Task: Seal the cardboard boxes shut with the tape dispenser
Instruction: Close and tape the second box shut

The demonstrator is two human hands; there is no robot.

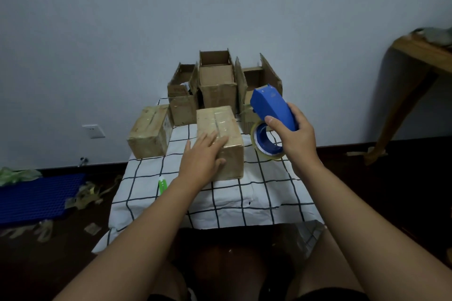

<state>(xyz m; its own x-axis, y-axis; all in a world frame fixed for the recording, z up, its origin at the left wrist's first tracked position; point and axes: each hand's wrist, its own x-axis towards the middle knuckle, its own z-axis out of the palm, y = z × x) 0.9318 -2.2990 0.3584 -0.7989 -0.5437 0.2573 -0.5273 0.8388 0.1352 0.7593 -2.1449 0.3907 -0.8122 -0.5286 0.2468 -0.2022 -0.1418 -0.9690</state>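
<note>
Left hand (204, 154) on box (223, 127); dispenser (271, 110) right.

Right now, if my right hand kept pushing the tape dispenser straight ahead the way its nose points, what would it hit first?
Probably the open box at the back right: the right hand holds the tape dispenser with its nose aimed up and away at that box's flaps. Depth is unclear, so it might pass just above.

The left hand (204, 154) covers the near corner of the closed box (220, 139). The wooden table (415, 56) at the right edge is cut off, and the grey thing on it is blurry. The open boxes (215, 80) at the back hide their insides.
</note>
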